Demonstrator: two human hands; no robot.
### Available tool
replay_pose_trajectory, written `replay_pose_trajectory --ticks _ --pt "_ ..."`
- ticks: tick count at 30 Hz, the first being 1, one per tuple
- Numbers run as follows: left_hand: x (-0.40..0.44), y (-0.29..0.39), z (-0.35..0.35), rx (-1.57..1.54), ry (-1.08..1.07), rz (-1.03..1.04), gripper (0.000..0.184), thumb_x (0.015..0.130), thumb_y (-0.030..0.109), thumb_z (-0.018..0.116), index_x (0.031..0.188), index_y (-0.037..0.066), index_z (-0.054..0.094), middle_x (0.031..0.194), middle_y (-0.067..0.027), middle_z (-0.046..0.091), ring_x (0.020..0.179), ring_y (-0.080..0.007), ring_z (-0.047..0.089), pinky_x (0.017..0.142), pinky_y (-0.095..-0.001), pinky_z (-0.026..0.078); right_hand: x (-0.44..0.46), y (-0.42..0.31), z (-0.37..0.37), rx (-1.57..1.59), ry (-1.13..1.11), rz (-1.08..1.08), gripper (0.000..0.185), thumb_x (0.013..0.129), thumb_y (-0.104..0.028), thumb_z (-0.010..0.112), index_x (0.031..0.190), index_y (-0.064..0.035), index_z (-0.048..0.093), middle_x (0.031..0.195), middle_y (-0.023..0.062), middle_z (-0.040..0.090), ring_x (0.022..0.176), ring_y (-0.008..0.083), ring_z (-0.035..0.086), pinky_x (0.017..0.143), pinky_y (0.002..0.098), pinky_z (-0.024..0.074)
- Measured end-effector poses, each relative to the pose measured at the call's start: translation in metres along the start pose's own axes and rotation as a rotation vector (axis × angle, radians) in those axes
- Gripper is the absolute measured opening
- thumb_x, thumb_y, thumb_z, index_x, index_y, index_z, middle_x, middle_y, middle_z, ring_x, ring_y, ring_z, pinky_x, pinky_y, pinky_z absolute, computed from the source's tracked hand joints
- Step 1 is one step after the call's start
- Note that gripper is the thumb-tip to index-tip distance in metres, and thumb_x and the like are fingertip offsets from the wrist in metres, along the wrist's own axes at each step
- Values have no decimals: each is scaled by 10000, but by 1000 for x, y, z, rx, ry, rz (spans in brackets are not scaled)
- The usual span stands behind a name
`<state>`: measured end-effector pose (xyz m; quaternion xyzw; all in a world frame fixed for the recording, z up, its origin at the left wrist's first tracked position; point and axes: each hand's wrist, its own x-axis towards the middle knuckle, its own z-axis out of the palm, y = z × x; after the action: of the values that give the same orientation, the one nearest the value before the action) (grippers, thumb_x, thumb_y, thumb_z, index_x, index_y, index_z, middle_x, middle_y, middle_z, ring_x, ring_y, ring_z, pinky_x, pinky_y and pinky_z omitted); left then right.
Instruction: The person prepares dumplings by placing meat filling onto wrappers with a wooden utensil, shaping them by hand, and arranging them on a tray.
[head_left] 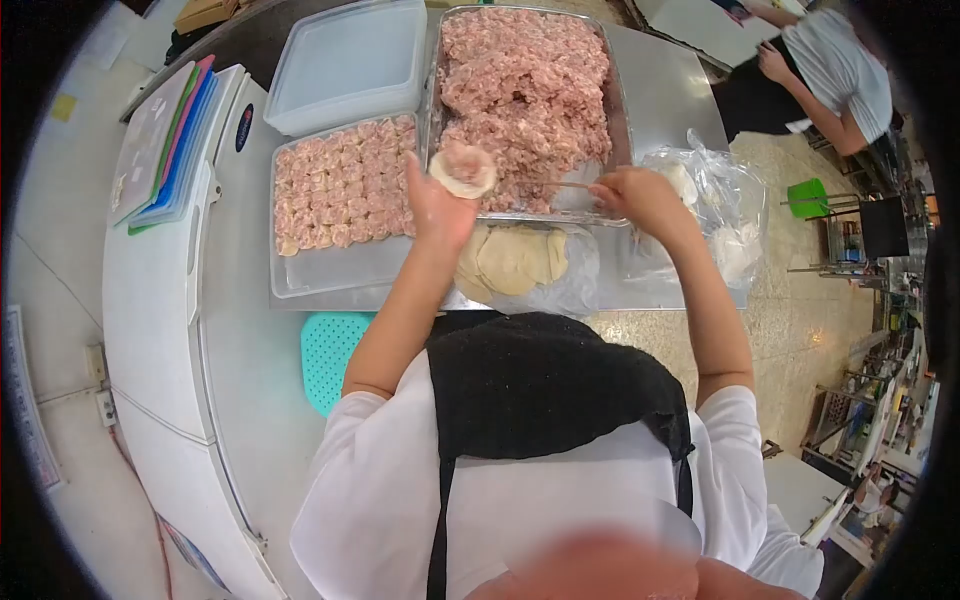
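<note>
A round dough wrapper [463, 171] with some pink meat filling on it rests in my left hand [440, 208], beside the meat tray's lower left corner. My right hand [635, 197] grips a thin stick [560, 184] that points left over the tray. Ground meat [525, 80] is heaped in the metal tray [622, 100]. To the left, rows of filled dumplings [345, 180] sit in a clear plastic container [335, 277]. A stack of round wrappers [515, 260] lies on plastic just below the meat tray.
Stacked clear containers [345, 65] stand at the back left. Plastic bags [735, 215] with pale contents lie right of the tray. A white refrigerator [170, 290] holds colored boards [165, 150]. A turquoise stool [333, 355] is under the table edge. Another person [830, 75] stands at upper right.
</note>
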<state>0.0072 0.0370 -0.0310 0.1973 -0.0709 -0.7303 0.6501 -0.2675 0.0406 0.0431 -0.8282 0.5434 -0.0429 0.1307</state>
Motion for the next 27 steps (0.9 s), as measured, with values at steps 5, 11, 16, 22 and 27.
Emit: replay_pose_trajectory --ticks 5,11,16,22,27 --pt "-1 12 -1 90 195 103 694 958 580 344 1267 -27 475 1253 -176 538 1156 -317 524 1035 -479 398 0 -5 27 -195 -137 -87 396 926 -350 530 745 -39 695 745 176 665 738 377 648 676 472 513" --pt "-15 -19 -1 57 204 56 646 959 550 392 1260 -14 480 1242 -169 541 1160 -311 519 1030 -464 401 -9 9 3 371 -152 73 422 957 -396 500 934 -28 705 800 216 667 805 387 645 738 438 496" --pt "-19 -49 36 -45 159 4 643 951 556 405 1273 3 473 1268 -182 523 1208 -347 485 1056 -508 371 -15 3 0 720 -43 137 356 952 -342 547 1108 -48 674 895 212 665 821 349 631 763 379 491" --pt "-46 -52 92 -136 113 11 687 932 604 403 1315 36 448 1322 -172 485 1226 -354 470 1054 -578 343 -45 -13 21 447 245 -206 270 924 -204 598 1123 -29 648 858 173 634 758 335 608 684 393 482" --pt "-75 -38 87 -31 129 89 675 904 671 395 1114 52 562 1112 -131 569 1063 -339 542 947 -551 430 -101 -40 -22 110 293 -178 267 908 -195 607 1128 -50 647 834 158 615 758 359 617 651 431 494"
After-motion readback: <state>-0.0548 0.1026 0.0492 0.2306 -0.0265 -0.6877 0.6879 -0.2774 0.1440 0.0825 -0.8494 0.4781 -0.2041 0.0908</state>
